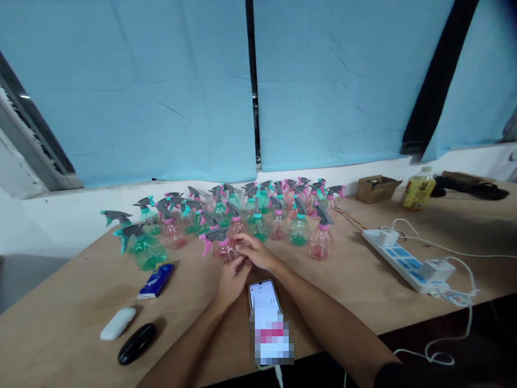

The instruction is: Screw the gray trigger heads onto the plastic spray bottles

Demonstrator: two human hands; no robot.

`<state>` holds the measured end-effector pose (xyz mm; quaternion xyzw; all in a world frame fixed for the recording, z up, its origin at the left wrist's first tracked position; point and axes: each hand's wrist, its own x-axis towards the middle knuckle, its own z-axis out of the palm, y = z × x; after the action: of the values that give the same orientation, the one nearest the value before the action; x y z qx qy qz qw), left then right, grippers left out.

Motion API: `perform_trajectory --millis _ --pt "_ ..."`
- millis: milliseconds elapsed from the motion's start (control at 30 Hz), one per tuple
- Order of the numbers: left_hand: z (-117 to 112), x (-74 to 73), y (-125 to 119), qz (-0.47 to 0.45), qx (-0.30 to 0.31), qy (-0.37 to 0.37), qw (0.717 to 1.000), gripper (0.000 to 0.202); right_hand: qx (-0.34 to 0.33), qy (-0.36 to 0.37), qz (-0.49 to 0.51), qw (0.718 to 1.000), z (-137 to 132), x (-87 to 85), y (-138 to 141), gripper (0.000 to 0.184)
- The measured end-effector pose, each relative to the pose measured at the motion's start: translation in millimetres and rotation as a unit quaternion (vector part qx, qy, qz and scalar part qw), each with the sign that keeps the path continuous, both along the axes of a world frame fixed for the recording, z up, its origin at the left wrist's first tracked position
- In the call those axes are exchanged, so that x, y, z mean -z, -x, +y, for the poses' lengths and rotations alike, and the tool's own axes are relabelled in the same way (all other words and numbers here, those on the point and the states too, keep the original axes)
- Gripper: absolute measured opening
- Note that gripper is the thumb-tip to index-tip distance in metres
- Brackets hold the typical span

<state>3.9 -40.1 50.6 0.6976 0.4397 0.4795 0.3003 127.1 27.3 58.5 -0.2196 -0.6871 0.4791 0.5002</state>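
Note:
A clear pink spray bottle [224, 252] with a grey and pink trigger head stands upright at the front of a group of spray bottles, its nozzle toward the left. My left hand [234, 276] is closed at its near right side, low on the body. Higher up on the right side, the bent fingers of my right hand [254, 252] close on the same bottle. Some fingertips are hidden behind the bottle and the other hand. Behind stand several more spray bottles, among them a green one [299, 229] and a pink one [321, 242].
A phone [264, 302] lies between my forearms on the table [202, 334]. At left are a blue packet [156, 280], a white case [118, 324] and a black case [137, 344]. On the right lie a power strip [404, 262], a cardboard box [377, 189] and a yellow drink bottle [418, 189].

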Motion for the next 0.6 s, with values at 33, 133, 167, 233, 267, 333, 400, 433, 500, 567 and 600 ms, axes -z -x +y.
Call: perform_trajectory --millis 33,133,167,233,267,333,400,433,500,567,600 --pt "0.7 0.7 -0.2 -0.001 -0.005 0.000 1.000 0.027 -0.002 0.005 -0.002 1.000 0.2 0.6 -0.1 0.029" --pt "1.4 2.1 -1.4 -0.005 -0.015 -0.008 1.000 0.028 0.001 0.010 -0.016 1.000 0.4 2.0 -0.2 0.029" --pt "0.9 2.4 -2.1 -0.004 -0.020 -0.010 1.000 0.029 0.005 0.007 -0.028 1.000 0.4 2.1 -0.2 0.028" --pt "-0.6 2.9 -3.8 0.002 -0.033 -0.008 0.999 0.028 0.006 0.002 -0.050 0.999 0.2 1.8 -0.6 0.029" --pt "-1.3 3.2 -4.7 0.003 -0.037 -0.005 0.999 0.028 0.000 -0.001 -0.057 0.998 0.4 1.6 -0.9 0.029" --pt "-2.1 4.6 -6.4 -0.001 -0.035 -0.002 0.999 0.026 -0.021 -0.005 -0.064 0.998 1.2 1.7 -2.2 0.032" --pt "-1.6 6.9 -7.4 -0.010 -0.027 -0.007 1.000 0.027 -0.036 -0.002 -0.070 0.997 2.4 2.5 -3.7 0.037" --pt "-0.8 8.4 -7.6 -0.015 -0.030 -0.010 0.999 0.028 -0.038 0.001 -0.077 0.996 2.9 3.1 -4.4 0.040" --pt "1.3 11.4 -7.2 -0.027 -0.045 -0.018 0.998 0.031 -0.041 0.001 -0.092 0.995 3.0 3.7 -4.9 0.042" --pt "3.3 13.7 -6.4 -0.040 -0.059 -0.023 0.997 0.031 -0.057 -0.005 -0.096 0.994 1.6 3.3 -4.0 0.042" --pt "4.0 14.4 -6.2 -0.045 -0.063 -0.023 0.997 0.030 -0.069 -0.007 -0.092 0.993 0.5 2.8 -3.1 0.042"
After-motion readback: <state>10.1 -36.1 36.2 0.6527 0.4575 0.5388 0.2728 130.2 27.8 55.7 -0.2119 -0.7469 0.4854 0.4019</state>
